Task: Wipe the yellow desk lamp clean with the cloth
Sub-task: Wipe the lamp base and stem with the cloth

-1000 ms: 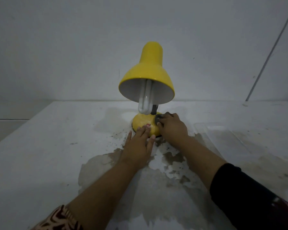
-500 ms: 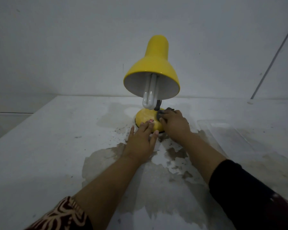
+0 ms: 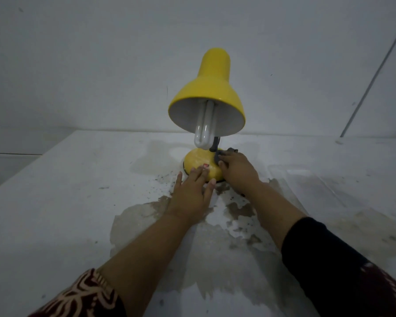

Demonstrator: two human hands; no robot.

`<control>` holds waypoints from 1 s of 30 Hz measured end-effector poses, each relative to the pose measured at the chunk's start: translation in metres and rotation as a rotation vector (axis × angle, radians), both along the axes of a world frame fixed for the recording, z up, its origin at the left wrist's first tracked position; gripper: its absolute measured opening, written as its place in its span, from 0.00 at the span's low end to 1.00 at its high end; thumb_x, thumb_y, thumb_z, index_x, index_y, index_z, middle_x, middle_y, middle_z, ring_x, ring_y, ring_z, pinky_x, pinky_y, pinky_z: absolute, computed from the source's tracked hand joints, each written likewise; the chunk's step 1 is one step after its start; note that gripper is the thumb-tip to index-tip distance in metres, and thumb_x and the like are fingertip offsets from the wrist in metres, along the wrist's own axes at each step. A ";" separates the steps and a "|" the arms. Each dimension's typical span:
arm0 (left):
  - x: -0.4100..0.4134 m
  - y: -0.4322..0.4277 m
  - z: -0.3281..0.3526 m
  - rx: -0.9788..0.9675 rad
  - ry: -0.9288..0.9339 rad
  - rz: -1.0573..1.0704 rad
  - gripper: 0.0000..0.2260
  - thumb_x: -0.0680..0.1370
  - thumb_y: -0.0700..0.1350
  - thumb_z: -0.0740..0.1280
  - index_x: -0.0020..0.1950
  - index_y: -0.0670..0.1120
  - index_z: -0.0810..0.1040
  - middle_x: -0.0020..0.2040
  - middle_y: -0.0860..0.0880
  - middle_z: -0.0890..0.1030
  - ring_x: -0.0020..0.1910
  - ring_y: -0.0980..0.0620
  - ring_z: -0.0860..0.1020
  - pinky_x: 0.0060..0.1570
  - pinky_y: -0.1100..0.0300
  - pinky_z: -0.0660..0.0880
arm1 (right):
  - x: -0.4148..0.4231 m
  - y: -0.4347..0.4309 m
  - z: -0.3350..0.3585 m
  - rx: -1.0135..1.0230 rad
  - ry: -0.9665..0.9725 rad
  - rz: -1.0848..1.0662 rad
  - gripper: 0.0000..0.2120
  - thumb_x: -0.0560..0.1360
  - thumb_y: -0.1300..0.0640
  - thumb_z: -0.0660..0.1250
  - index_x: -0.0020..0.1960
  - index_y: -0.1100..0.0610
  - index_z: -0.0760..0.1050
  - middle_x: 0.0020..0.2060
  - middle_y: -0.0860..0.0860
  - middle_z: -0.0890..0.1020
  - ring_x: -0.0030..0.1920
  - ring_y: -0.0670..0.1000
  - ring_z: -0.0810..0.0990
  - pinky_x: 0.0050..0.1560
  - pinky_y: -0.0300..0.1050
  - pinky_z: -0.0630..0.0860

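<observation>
my left hand (image 3: pixel 190 195) flat on base (image 3: pixel 200 161) | right hand (image 3: pixel 237 171) pinching cloth (image 3: pixel 216 157) | lamp (image 3: pixel 207 88) likely top-heavy, bulb (image 3: pixel 204 124) fragile: I hold base

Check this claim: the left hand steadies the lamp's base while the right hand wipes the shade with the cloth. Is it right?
No. In the head view the right hand holds the cloth on the base, not the shade. The left hand does steady the base.

Single wide-angle view taken from the head, directed forward and downward over the white table (image 3: pixel 66 202), yellow desk lamp (image 3: pixel 207 99) framed near at 12 o'clock, left hand (image 3: pixel 192 193) and right hand (image 3: pixel 238 172) framed at arm's reach, forearms (image 3: pixel 146 259) cropped at 7 and 4 o'clock.
</observation>
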State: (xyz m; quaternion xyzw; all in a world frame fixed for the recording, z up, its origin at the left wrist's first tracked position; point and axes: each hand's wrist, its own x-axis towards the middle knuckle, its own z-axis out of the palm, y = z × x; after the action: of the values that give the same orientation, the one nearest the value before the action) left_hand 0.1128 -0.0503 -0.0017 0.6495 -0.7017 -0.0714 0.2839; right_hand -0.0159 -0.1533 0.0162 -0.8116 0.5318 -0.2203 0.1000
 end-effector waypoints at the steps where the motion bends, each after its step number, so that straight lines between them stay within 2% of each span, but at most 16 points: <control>1: 0.000 0.000 0.000 -0.001 -0.002 0.000 0.23 0.81 0.55 0.49 0.75 0.50 0.58 0.77 0.51 0.59 0.76 0.51 0.55 0.74 0.49 0.42 | -0.002 0.004 -0.004 -0.018 -0.009 0.007 0.18 0.80 0.55 0.55 0.66 0.57 0.74 0.70 0.52 0.72 0.68 0.56 0.69 0.68 0.52 0.68; 3: 0.000 -0.001 0.000 0.000 0.001 0.003 0.23 0.80 0.56 0.48 0.75 0.51 0.58 0.77 0.52 0.59 0.76 0.52 0.55 0.74 0.50 0.42 | 0.000 0.007 -0.006 -0.035 -0.034 -0.033 0.18 0.80 0.54 0.54 0.66 0.56 0.74 0.70 0.51 0.72 0.69 0.55 0.68 0.70 0.53 0.65; 6: 0.001 -0.001 -0.002 0.001 -0.004 0.001 0.24 0.80 0.57 0.47 0.75 0.51 0.57 0.77 0.52 0.58 0.76 0.53 0.54 0.74 0.52 0.40 | 0.013 -0.003 0.007 -0.013 0.043 -0.166 0.18 0.81 0.55 0.52 0.68 0.53 0.71 0.71 0.49 0.71 0.72 0.54 0.63 0.75 0.60 0.47; 7: 0.001 -0.002 -0.002 -0.005 -0.006 -0.001 0.24 0.80 0.57 0.47 0.75 0.51 0.57 0.77 0.53 0.58 0.77 0.53 0.53 0.74 0.52 0.39 | 0.017 -0.011 0.011 0.005 0.059 -0.184 0.19 0.81 0.55 0.51 0.68 0.53 0.71 0.70 0.50 0.71 0.72 0.54 0.63 0.75 0.61 0.45; 9: 0.001 -0.003 -0.003 -0.003 -0.014 0.000 0.25 0.79 0.58 0.46 0.75 0.52 0.56 0.77 0.54 0.57 0.77 0.53 0.52 0.73 0.53 0.39 | 0.019 -0.029 0.018 0.098 0.037 -0.196 0.18 0.81 0.56 0.51 0.66 0.54 0.72 0.67 0.55 0.74 0.69 0.56 0.68 0.76 0.60 0.51; 12: 0.000 -0.003 -0.004 0.007 -0.026 -0.014 0.28 0.77 0.59 0.44 0.75 0.52 0.55 0.77 0.54 0.55 0.77 0.53 0.51 0.73 0.55 0.38 | 0.014 -0.045 0.025 0.218 -0.004 -0.158 0.18 0.80 0.56 0.51 0.63 0.56 0.75 0.64 0.59 0.77 0.63 0.60 0.73 0.69 0.56 0.65; 14: 0.001 -0.005 -0.005 0.010 -0.025 -0.023 0.26 0.78 0.58 0.45 0.75 0.52 0.55 0.77 0.53 0.55 0.77 0.52 0.51 0.73 0.54 0.39 | 0.014 -0.044 0.028 0.233 -0.018 -0.140 0.18 0.80 0.56 0.51 0.62 0.58 0.75 0.63 0.60 0.77 0.62 0.60 0.74 0.65 0.53 0.68; 16: 0.002 -0.004 -0.005 0.005 -0.043 -0.020 0.25 0.79 0.57 0.45 0.75 0.52 0.54 0.78 0.53 0.55 0.77 0.52 0.51 0.73 0.54 0.39 | 0.014 -0.037 0.028 0.227 -0.039 -0.139 0.18 0.81 0.57 0.51 0.63 0.59 0.75 0.63 0.60 0.77 0.62 0.61 0.73 0.63 0.52 0.69; 20: 0.001 -0.002 -0.003 0.015 -0.054 -0.021 0.22 0.81 0.54 0.47 0.75 0.52 0.54 0.78 0.53 0.54 0.77 0.51 0.50 0.74 0.53 0.40 | 0.008 -0.016 0.032 0.191 -0.022 -0.146 0.19 0.82 0.57 0.49 0.66 0.61 0.72 0.65 0.61 0.76 0.64 0.62 0.72 0.67 0.50 0.65; 30: 0.001 -0.002 -0.001 0.003 -0.047 -0.017 0.22 0.81 0.54 0.48 0.74 0.50 0.57 0.77 0.51 0.56 0.77 0.50 0.52 0.74 0.52 0.42 | -0.024 0.036 0.020 0.116 0.019 -0.111 0.16 0.80 0.58 0.55 0.60 0.65 0.75 0.53 0.65 0.80 0.54 0.63 0.76 0.54 0.52 0.71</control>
State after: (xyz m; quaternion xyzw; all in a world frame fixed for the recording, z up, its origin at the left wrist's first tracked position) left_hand 0.1140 -0.0520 -0.0025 0.6454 -0.7136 -0.0593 0.2658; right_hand -0.0400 -0.1171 0.0358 -0.7758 0.5888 -0.1866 0.1292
